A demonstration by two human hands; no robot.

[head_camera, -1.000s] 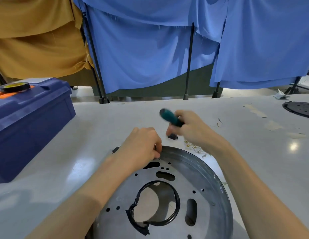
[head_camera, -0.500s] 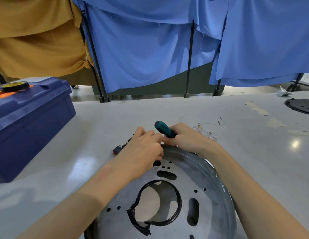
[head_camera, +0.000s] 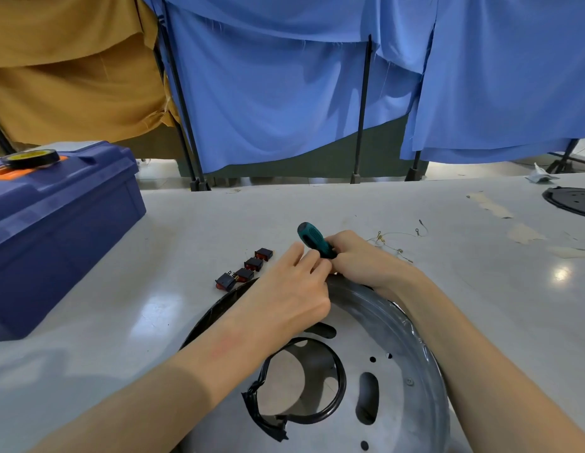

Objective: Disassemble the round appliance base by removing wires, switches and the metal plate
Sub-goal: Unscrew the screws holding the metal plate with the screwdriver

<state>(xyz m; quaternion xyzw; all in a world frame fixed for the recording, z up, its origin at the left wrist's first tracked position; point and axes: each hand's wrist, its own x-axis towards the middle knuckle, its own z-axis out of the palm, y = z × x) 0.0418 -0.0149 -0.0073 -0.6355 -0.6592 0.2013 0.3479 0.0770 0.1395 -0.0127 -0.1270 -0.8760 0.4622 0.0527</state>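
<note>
Switches (head_camera: 245, 271) and wires (head_camera: 395, 240) lay freed mid-frame; lower centre, the metal plate (head_camera: 395, 364) seemingly remained in the round base (head_camera: 206, 317) — right hand (head_camera: 359, 259) gripped a screwdriver (head_camera: 314, 240), left hand (head_camera: 291, 291) beside it, grasp unclear.

Plate (head_camera: 392, 351): dull brushed metal. Bench (head_camera: 219, 220): smooth, glossy, pale. Toolbox (head_camera: 55, 230): matt blue plastic. Screwdriver handle (head_camera: 314, 238): textured teal rubbery plastic. Curtains (head_camera: 284, 93): blue cloth.
</note>
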